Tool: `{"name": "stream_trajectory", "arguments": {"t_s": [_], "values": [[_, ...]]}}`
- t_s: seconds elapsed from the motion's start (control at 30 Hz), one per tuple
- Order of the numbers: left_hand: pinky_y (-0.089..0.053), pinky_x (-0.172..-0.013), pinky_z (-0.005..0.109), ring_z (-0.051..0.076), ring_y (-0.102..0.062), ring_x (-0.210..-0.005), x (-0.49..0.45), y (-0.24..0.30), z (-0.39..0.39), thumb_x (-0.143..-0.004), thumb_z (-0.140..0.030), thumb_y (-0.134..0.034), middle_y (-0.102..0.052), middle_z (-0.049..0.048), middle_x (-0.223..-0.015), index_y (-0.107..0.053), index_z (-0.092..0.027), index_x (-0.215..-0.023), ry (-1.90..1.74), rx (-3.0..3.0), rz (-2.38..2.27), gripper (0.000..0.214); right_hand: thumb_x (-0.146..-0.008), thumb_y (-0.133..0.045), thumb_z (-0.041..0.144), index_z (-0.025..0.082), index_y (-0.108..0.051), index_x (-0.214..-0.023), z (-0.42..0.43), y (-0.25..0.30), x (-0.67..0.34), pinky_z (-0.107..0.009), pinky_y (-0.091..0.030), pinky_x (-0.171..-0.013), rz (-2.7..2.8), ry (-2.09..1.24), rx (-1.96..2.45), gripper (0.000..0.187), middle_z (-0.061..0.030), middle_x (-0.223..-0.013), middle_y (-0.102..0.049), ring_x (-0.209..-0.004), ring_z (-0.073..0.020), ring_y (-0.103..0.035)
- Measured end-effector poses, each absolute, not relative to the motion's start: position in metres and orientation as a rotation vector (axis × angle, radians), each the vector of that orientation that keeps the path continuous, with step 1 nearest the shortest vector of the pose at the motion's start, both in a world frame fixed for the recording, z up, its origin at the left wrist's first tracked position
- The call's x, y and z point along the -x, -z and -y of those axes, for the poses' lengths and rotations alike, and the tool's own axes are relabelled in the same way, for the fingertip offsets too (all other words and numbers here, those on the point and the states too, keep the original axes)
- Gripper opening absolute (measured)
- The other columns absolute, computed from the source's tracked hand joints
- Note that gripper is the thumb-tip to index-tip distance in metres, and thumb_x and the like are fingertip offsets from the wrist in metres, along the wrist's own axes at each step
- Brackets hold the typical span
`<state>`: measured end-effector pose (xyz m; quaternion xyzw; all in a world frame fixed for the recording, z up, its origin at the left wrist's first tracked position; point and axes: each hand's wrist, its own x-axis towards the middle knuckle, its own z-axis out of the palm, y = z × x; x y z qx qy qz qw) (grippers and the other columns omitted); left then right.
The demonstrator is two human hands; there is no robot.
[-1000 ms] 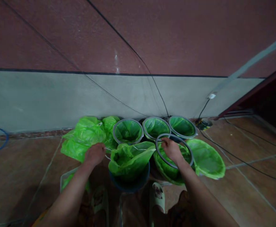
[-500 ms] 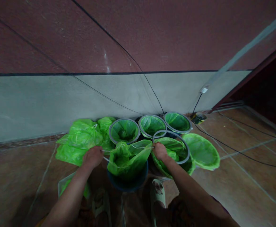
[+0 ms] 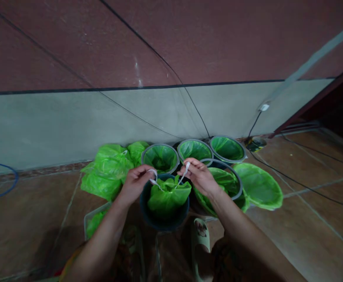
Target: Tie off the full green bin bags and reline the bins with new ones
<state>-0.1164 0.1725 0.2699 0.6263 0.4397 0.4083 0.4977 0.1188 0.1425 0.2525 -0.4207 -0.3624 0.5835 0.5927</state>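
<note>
A green drawstring trash bag [image 3: 169, 197] sits inside a dark blue bin [image 3: 164, 225], its mouth gathered nearly closed. My left hand [image 3: 138, 182] pinches one white drawstring loop [image 3: 154, 178] on the bag's left. On the other side, my right hand [image 3: 199, 176] grips the second white loop [image 3: 186, 169]. Both loops are stretched up and outward from the bag's neck. Just right of the bag stands another bin [image 3: 208, 203] with a green liner, and a loose grey rim ring [image 3: 236, 178] leans over it.
Three lined bins with grey rims [image 3: 159, 158] stand along the wall. Full green bags [image 3: 108, 168] lie to the left, near a pale container [image 3: 88, 223] of green plastic. A green-lined lid-shaped piece [image 3: 258, 188], a small can [image 3: 256, 144] and black cables [image 3: 295, 196] are on the right.
Both hands have drawn closer together, pulling the drawstring loops out. The bag's wide mouth has bunched shut and sits lower in the blue bin. The view has shifted slightly.
</note>
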Motion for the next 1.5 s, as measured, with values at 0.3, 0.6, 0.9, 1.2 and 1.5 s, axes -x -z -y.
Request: {"name": "stream_trajectory", "arguments": {"t_s": [0.3,0.6,0.9,1.2,1.5], "values": [[-0.047,-0.057,0.022,0.009,-0.055,-0.054,0.088,-0.260,-0.176,-0.076,-0.031,-0.065,-0.061,-0.0032,-0.060,-0.067,-0.015,-0.078,-1.001,-1.370,-0.975,0.016,-0.070,-0.076,0.041,0.018,-0.062,-0.097,-0.136,-0.236,-0.072,-0.019,-0.028,-0.043,1.198,-1.535,1.193,0.037,0.0077,-0.055,-0.053,-0.045,-0.0056,-0.040],[-0.048,-0.095,0.032,0.018,-0.063,-0.104,0.080,-0.229,-0.177,-0.075,-0.018,-0.057,-0.071,0.0053,-0.112,-0.065,-0.019,-0.109,-0.879,-1.389,-0.939,0.035,-0.080,-0.062,0.058,0.018,-0.060,-0.078,-0.142,-0.236,-0.080,-0.019,-0.019,-0.038,1.088,-1.577,1.099,0.040,0.0059,-0.054,-0.051,-0.039,-0.0038,-0.028],[-0.044,-0.063,0.025,0.014,-0.056,-0.062,0.064,-0.193,-0.156,-0.090,-0.031,-0.041,-0.062,0.0003,-0.065,-0.067,-0.017,-0.084,-0.487,-1.727,-1.096,0.030,-0.074,-0.071,0.044,0.020,-0.058,-0.094,-0.155,-0.256,-0.110,-0.020,-0.013,-0.038,0.662,-1.465,0.967,0.034,0.0092,-0.054,-0.049,-0.039,-0.0037,-0.020],[-0.035,-0.057,0.023,0.011,-0.047,-0.056,0.054,-0.180,-0.156,-0.084,-0.023,-0.046,-0.051,-0.0025,-0.056,-0.063,-0.016,-0.066,-0.433,-1.749,-0.990,0.025,-0.081,-0.065,0.041,0.019,-0.063,-0.100,-0.147,-0.264,-0.089,-0.022,-0.020,-0.041,0.675,-1.593,0.839,0.030,0.0055,-0.062,-0.053,-0.043,-0.0053,-0.022],[-0.033,-0.055,0.023,0.012,-0.047,-0.056,0.055,-0.195,-0.149,-0.089,-0.039,-0.048,-0.056,-0.0010,-0.060,-0.073,-0.014,-0.086,-0.301,-1.756,-0.949,0.035,-0.075,-0.069,0.033,0.022,-0.063,-0.099,-0.162,-0.246,-0.101,-0.024,-0.044,-0.057,0.643,-1.499,1.059,0.027,0.0009,-0.075,-0.064,-0.059,-0.0108,-0.052]]}}
